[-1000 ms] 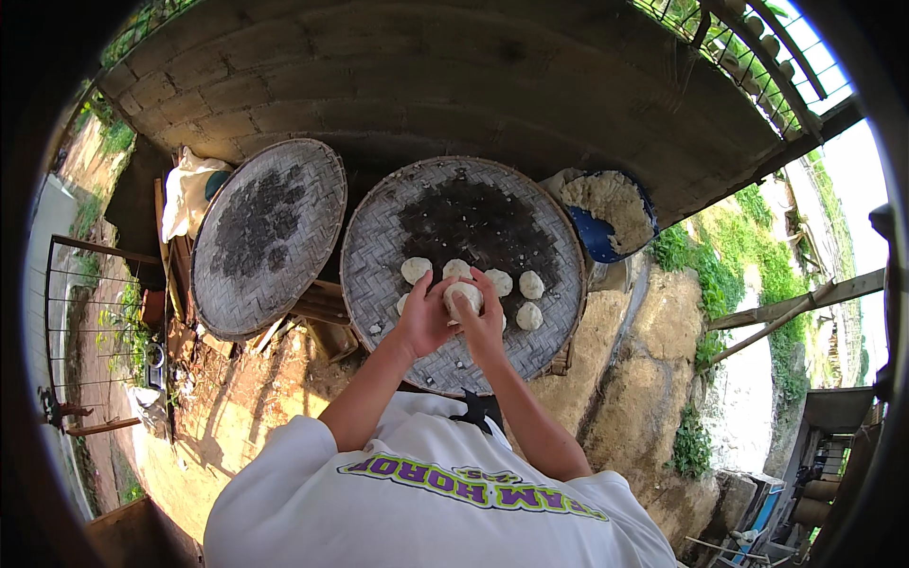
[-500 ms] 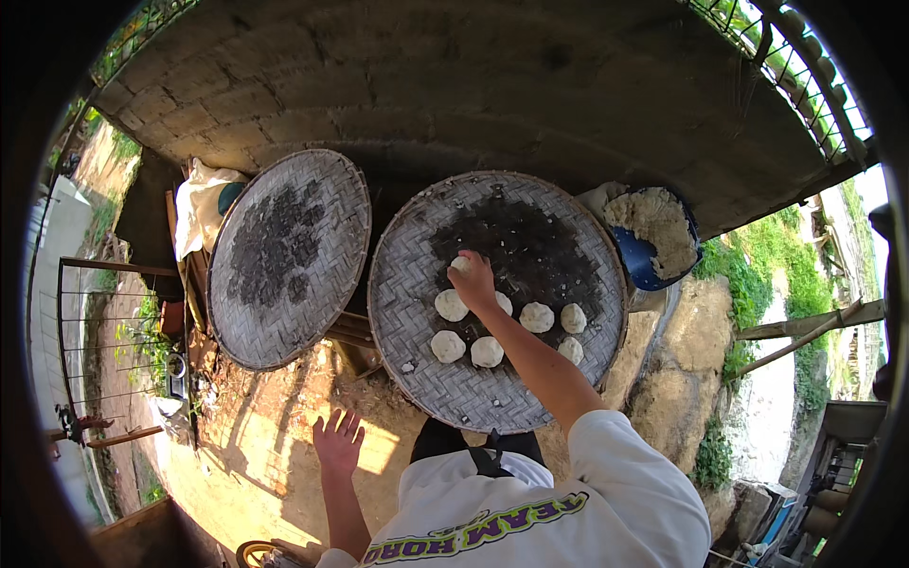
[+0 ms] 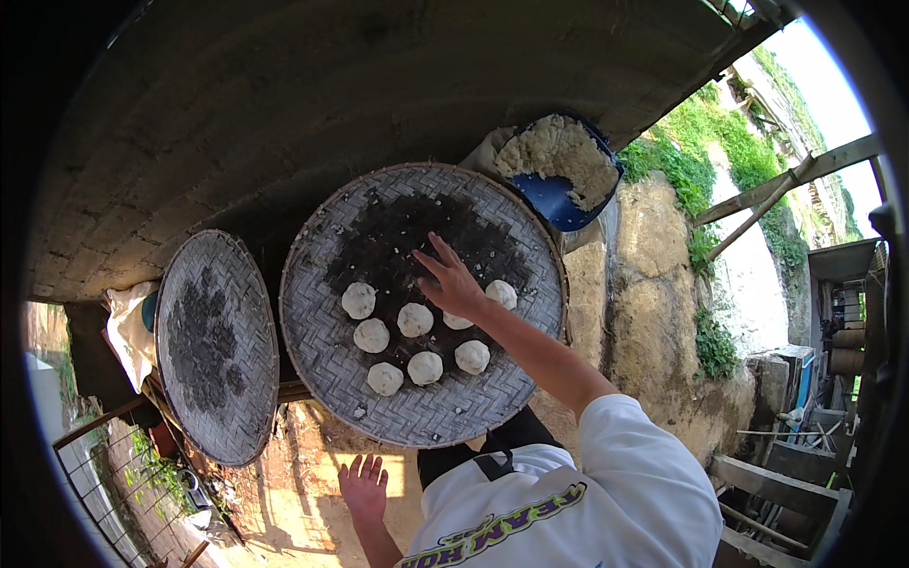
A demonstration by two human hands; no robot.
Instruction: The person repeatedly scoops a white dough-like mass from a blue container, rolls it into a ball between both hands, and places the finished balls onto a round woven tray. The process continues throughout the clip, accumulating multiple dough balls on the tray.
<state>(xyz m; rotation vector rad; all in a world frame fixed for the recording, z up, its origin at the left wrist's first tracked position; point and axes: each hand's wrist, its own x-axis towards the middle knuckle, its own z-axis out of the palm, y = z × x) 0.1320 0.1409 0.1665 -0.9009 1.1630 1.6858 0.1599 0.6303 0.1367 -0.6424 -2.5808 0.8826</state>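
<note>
A round woven bamboo tray (image 3: pixel 507 383) lies in front of me, its middle darkly stained. Several lumpy whitish dough-like balls (image 3: pixel 415 320) sit on its near half, and one ball (image 3: pixel 358 300) stands at the upper left of the group. Over the tray, among the balls, my right hand (image 3: pixel 453 286) is open with its fingers spread; nothing is held in it. The hand and forearm partly cover a ball. My left hand (image 3: pixel 365 486) hangs open below the tray's near edge, fingers apart, touching nothing.
Beyond the tray's far right edge is a blue tub (image 3: pixel 554 199) with crumbly whitish mash (image 3: pixel 566 156). A second woven tray (image 3: pixel 248 379) leans at the left, near a pale sack (image 3: pixel 130 327). A block wall (image 3: pixel 208 142) closes off the far side; rocky ground (image 3: pixel 653 312) lies right.
My right hand has let go of a whitish ball, now resting at the group's upper left, and its fingers have opened. The view has swung right, so the trays appear further left.
</note>
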